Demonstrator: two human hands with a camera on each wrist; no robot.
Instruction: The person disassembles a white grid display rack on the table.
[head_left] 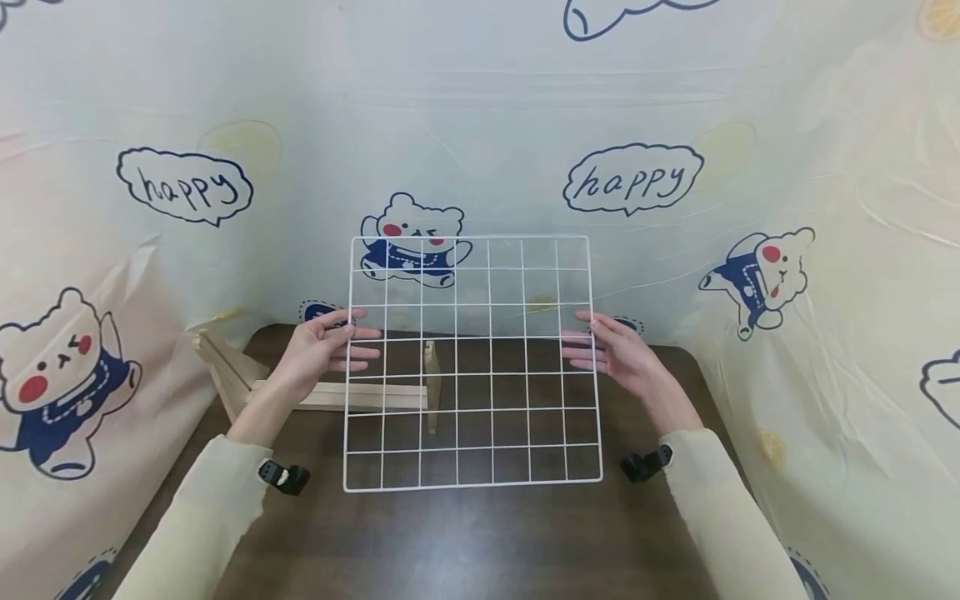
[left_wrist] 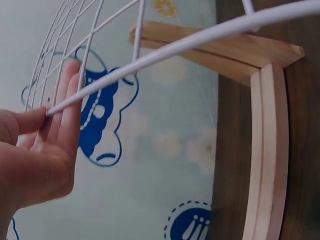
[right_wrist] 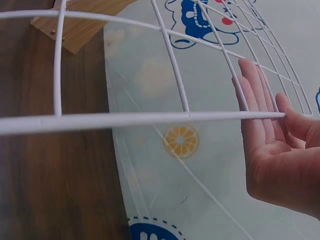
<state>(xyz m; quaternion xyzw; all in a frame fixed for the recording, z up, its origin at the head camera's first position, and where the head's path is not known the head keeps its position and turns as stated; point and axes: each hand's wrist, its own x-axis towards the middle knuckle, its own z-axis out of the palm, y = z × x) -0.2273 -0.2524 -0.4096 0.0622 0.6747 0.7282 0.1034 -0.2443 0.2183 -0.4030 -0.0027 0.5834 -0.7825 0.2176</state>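
A white wire grid panel (head_left: 491, 373) is held up above the table, its face toward me. My left hand (head_left: 318, 350) pinches its left edge bar between thumb and fingers, with the fingers reaching behind the wires. On the opposite side my right hand (head_left: 617, 348) grips the right edge bar the same way. In the left wrist view the thumb of my left hand (left_wrist: 40, 155) lies on the thick outer rod of the grid panel (left_wrist: 175, 47). The right wrist view has my right hand (right_wrist: 280, 145) at the far end of the edge rod.
Behind the grid, toward the left, a wooden stand (head_left: 322, 395) lies on the dark brown table (head_left: 480, 542); it has a crossbar between two angled end pieces. A pale curtain (head_left: 480, 108) printed with cartoon bears hangs round the back and sides.
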